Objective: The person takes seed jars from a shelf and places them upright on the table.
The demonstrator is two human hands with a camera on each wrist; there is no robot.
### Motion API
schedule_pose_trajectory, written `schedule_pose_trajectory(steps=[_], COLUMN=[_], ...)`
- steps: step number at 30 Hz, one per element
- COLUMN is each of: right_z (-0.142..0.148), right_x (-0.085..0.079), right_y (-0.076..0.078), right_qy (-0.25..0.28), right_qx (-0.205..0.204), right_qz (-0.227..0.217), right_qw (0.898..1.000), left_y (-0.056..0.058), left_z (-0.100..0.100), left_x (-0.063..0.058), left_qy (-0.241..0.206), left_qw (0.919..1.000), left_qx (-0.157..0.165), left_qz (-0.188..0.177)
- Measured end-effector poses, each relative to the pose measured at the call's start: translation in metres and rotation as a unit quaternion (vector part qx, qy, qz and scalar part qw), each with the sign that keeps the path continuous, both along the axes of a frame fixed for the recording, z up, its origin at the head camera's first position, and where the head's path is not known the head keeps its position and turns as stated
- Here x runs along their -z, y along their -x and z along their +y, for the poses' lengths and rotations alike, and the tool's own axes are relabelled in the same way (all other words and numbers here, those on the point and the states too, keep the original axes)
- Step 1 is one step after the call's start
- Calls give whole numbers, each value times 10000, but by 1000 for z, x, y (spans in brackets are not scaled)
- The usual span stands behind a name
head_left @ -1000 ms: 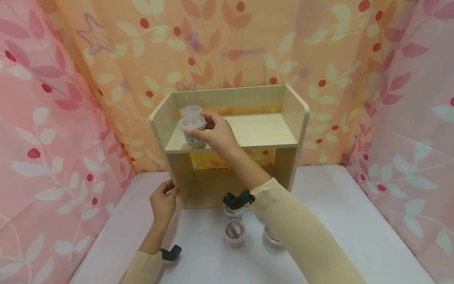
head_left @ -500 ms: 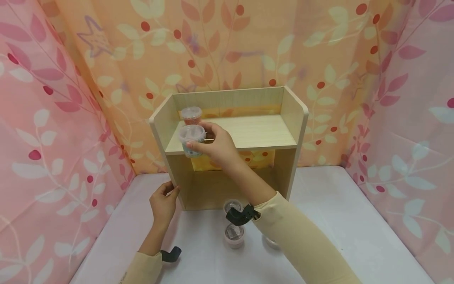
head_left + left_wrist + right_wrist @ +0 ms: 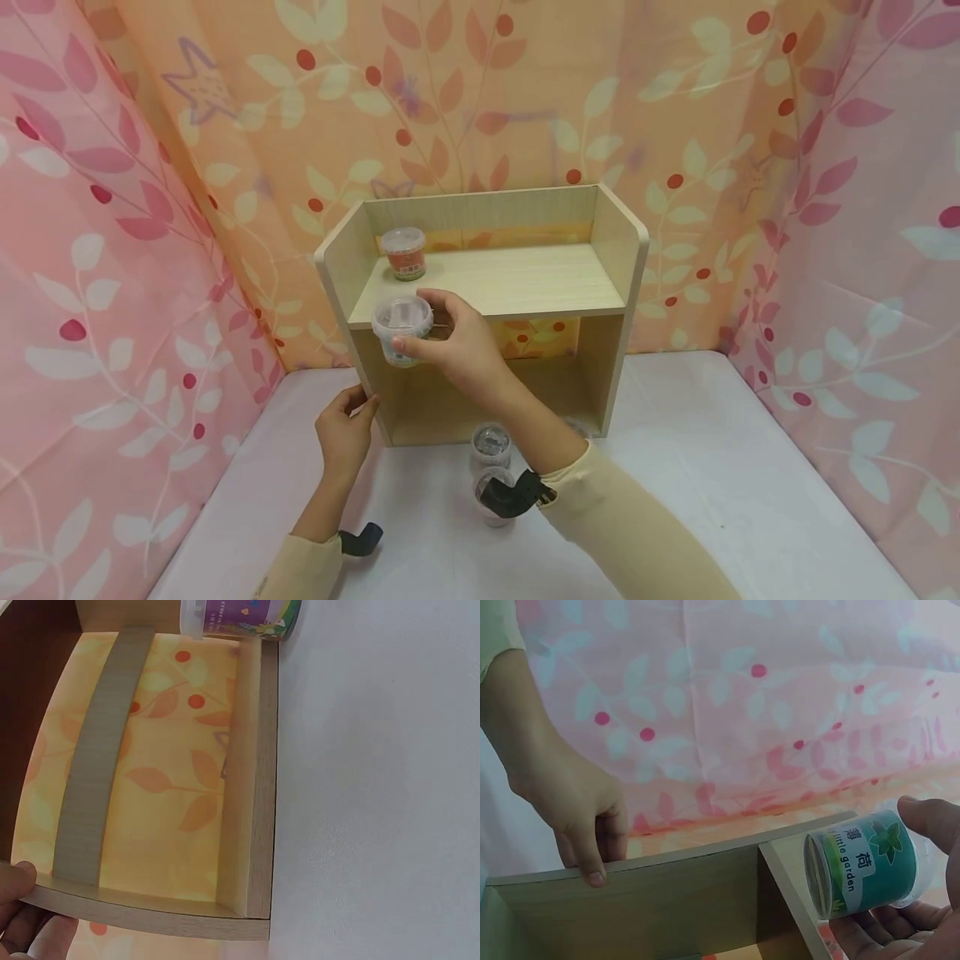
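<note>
My right hand (image 3: pixel 468 354) holds a small plastic cup (image 3: pixel 401 329) with a clear lid between thumb and fingers. In the right wrist view the cup (image 3: pixel 866 862) shows a teal label with a leaf and "little garden". It hangs in front of the wooden shelf unit (image 3: pixel 611 375), just below the upper board's front edge. My left hand (image 3: pixel 347 429) pinches the front edge of the unit's left side panel, thumb (image 3: pixel 16 881) on one face and fingers on the other. A cup with a red label (image 3: pixel 406 257) stands on the upper board's left end.
On the white table (image 3: pixel 675 467) a lidded cup (image 3: pixel 491 443) stands before the unit, with another (image 3: pixel 495 512) nearer, partly behind the wrist camera mount. A third lid (image 3: pixel 579 428) shows beside the right forearm. In the left wrist view a cup has a purple label (image 3: pixel 238 615). Patterned curtains (image 3: pixel 480 100) surround the table.
My right hand has brought the teal-labelled cup off the upper board, forward and down, uncovering the red-labelled cup behind. The left hand has stayed on the side panel.
</note>
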State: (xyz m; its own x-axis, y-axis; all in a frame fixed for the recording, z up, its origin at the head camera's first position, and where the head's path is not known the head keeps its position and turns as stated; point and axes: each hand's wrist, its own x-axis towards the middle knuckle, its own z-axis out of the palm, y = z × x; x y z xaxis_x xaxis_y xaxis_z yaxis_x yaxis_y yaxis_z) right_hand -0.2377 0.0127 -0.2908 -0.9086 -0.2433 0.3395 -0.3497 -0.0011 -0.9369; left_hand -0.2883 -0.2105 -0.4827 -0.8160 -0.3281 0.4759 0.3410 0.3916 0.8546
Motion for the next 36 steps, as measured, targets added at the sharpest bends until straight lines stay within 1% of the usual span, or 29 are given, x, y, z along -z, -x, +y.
schedule_pose_trajectory(steps=[2,7,15,19,29,36], right_z=[0,0,0,-1,-10,-16], right_x=[4,16,40,52,84,111], right_y=[-2,-3,-3,-3,0,4], right_qy=[34,-51,-395,-477,-250,-297], right_qx=[-40,44,418,551,691,926], right_qz=[-29,-26,-69,-87,-480,-529], right_qw=[10000,10000,9983,9973,9961,9939], left_y=[0,0,1,1,-1,2], left_z=[0,0,1,0,0,0], left_x=[0,0,-1,-1,-1,0], left_qy=[-2,-39,-7,-8,-10,-58], left_qw=[10000,10000,10000,10000,9999,9999], left_qx=[-12,-22,-51,-74,-131,-130], left_qz=[5,-6,-7,23,3,-29])
